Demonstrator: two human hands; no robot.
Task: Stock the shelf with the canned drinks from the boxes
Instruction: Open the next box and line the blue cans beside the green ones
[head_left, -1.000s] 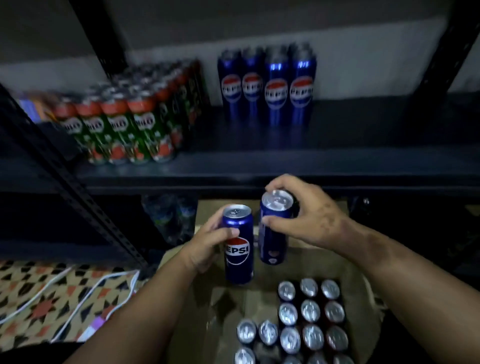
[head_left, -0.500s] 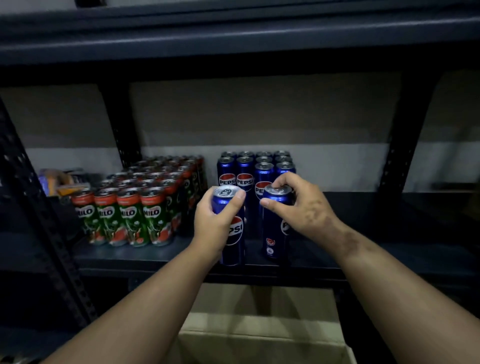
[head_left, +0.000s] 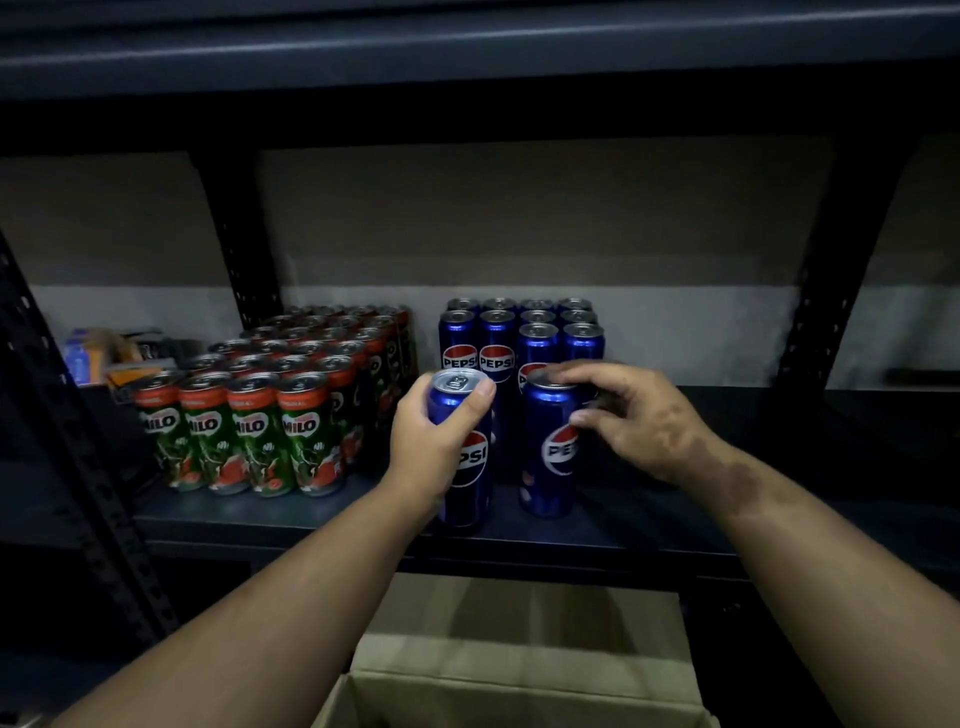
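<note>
We are gripping one upright tall blue Pepsi can (head_left: 464, 457) in our left hand (head_left: 434, 447) while our right hand (head_left: 636, 415) is pinching another (head_left: 549, 452) at mid-frame, both standing on the dark metal shelf (head_left: 597, 530) directly below the stocked blue cans (head_left: 519, 338).

"PEPSI" reads in white on the red-white-blue roundel of two blue cans at the front left of the stocked Pepsi block (head_left: 478, 358). The blue can in the left hand (head_left: 434, 441) shows only "PSI" (head_left: 470, 457), the hand covering the first letters. The blue can under the right hand (head_left: 639, 415) shows "PEP" (head_left: 556, 449). "MILO" stands in white on each of the four front green Milo cans (head_left: 244, 431); a small word on their orange bands is too blurred to read.
</note>
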